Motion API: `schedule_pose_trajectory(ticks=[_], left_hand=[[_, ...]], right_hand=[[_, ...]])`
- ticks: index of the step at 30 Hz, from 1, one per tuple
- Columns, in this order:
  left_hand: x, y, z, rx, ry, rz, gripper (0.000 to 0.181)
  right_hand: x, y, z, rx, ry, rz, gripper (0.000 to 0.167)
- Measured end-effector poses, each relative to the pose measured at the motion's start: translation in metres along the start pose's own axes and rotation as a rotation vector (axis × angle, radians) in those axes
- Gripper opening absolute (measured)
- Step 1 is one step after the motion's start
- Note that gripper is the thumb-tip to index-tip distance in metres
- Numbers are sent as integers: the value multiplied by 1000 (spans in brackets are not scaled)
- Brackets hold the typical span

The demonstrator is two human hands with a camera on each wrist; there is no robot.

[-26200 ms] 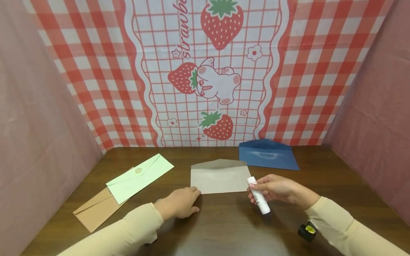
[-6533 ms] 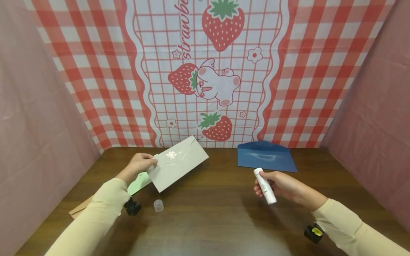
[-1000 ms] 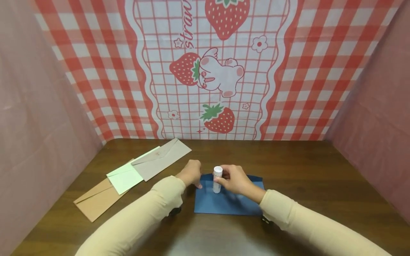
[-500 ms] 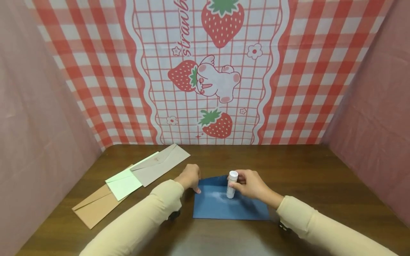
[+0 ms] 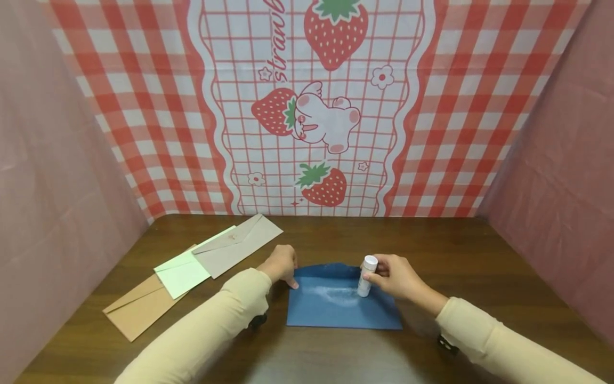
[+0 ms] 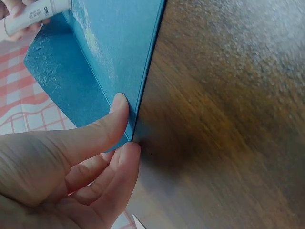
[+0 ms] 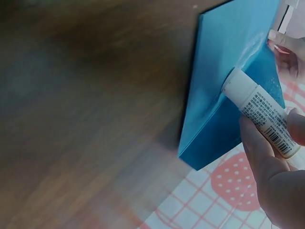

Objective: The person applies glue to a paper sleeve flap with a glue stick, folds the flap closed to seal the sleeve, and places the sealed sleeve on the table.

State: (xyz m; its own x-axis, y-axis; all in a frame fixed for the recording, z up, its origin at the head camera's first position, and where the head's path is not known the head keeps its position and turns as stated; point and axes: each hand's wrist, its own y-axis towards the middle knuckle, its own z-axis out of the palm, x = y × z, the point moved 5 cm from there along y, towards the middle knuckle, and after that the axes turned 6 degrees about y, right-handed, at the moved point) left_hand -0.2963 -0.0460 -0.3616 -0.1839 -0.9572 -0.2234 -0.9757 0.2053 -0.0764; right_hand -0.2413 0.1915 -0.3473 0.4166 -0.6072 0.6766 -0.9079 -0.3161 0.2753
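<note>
A blue envelope (image 5: 331, 314) lies on the table with its flap raised at the far side. White glue smears (image 5: 336, 293) mark its body just below the fold. My left hand (image 5: 281, 262) pinches the envelope's left corner; the left wrist view shows the thumb (image 6: 119, 105) on top and fingers at the edge. A white glue stick (image 5: 367, 276) is gripped in my right hand (image 5: 397, 274), its lower end against the envelope right of the smears. In the right wrist view the glue stick (image 7: 267, 114) leans on the envelope near the fold.
At the left, three closed envelopes overlap in a slanted row: brown (image 5: 139, 312), pale green (image 5: 179, 274) and grey (image 5: 240, 245). The dark wooden table (image 5: 479, 277) ends at a strawberry-print cloth (image 5: 316, 106) behind.
Over the last second the glue stick slid right along the blue envelope, leaving more white smear. Earlier, the grey envelope moved to the left row and the blue one came from the back right.
</note>
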Motion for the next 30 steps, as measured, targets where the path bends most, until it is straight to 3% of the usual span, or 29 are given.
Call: schedule_pose_trajectory(ticks=[7, 14, 22, 30], left_hand=[[6, -3, -1, -3, -24, -17, 35], [9, -4, 0, 2, -42, -32, 35], [8, -2, 1, -14, -29, -23, 36], [4, -2, -1, -35, -54, -11, 37]], right_hand=[[-1, 1, -6, 38, -39, -11, 18], [21, 9, -10, 83, -136, -82, 17], [52, 27, 31, 129, -2, -125, 18], [60, 40, 67, 143, 60, -148, 22]])
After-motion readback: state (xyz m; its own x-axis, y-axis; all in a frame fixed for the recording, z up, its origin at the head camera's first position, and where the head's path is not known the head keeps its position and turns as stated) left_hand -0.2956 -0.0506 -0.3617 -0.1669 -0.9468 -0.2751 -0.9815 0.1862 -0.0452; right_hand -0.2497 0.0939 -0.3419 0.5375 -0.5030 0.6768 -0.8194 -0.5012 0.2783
